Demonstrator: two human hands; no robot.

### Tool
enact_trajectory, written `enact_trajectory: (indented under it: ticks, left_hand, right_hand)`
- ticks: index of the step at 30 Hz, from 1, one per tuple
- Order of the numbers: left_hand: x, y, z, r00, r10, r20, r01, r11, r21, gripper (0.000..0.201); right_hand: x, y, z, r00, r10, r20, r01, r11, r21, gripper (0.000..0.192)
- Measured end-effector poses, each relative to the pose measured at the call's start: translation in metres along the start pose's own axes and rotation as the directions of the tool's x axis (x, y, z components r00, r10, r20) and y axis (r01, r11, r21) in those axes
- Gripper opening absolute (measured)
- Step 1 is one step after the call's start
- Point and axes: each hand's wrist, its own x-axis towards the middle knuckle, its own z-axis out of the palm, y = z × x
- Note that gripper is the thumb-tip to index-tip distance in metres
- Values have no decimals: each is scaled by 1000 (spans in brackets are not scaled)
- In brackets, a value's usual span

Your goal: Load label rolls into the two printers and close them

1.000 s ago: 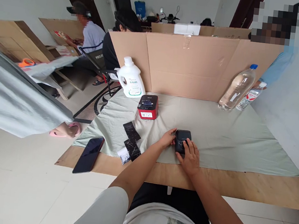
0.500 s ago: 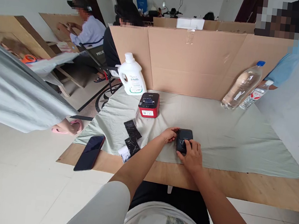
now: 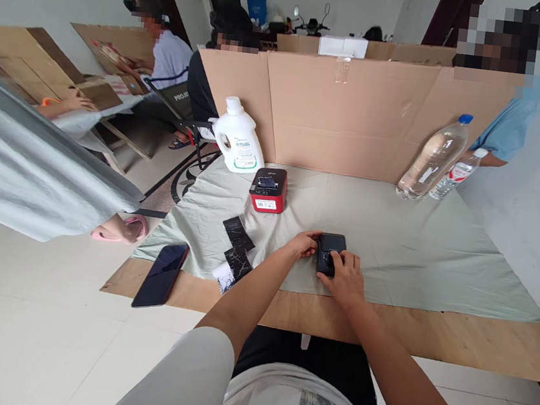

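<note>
A small black boxy device (image 3: pixel 332 243) with a dark upper panel and buttons lies on the pale green cloth in front of me. My left hand (image 3: pixel 304 244) is at its upper left edge, fingers closed and their tips against its side. My right hand (image 3: pixel 348 278) grips it at the lower right, thumb along the bottom edge and fingertips over the button area, partly covering it. To the left lie dark patterned cards (image 3: pixel 238 235), with a white patterned piece (image 3: pixel 223 278) under them. Further back stands a red and black box-shaped machine (image 3: pixel 268 190).
A phone (image 3: pixel 160 276) lies at the table's front left edge. A white jug (image 3: pixel 239 140) stands back left, and a large bottle (image 3: pixel 435 159) and a small bottle (image 3: pixel 458 175) back right. A cardboard screen (image 3: pixel 343 116) closes off the far side. Other people sit beyond it.
My hands keep nearly the same hold on the black device. The view has shifted slightly. At the far left, another person's hand now shows on a cardboard box.
</note>
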Motion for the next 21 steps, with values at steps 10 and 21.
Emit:
enact_trajectory:
  ticks: [10, 21]
  left_hand:
    - [2, -2, 2, 999, 33, -20, -32, 999, 28, 73]
    - [-5, -6, -3, 995, 79, 53, -76, 996, -46, 77]
  right_hand:
    - [-6, 1, 6, 1000, 14, -27, -14, 1000, 4, 54]
    - [-5, 1, 2, 1000, 8, 7, -7, 998, -55, 58]
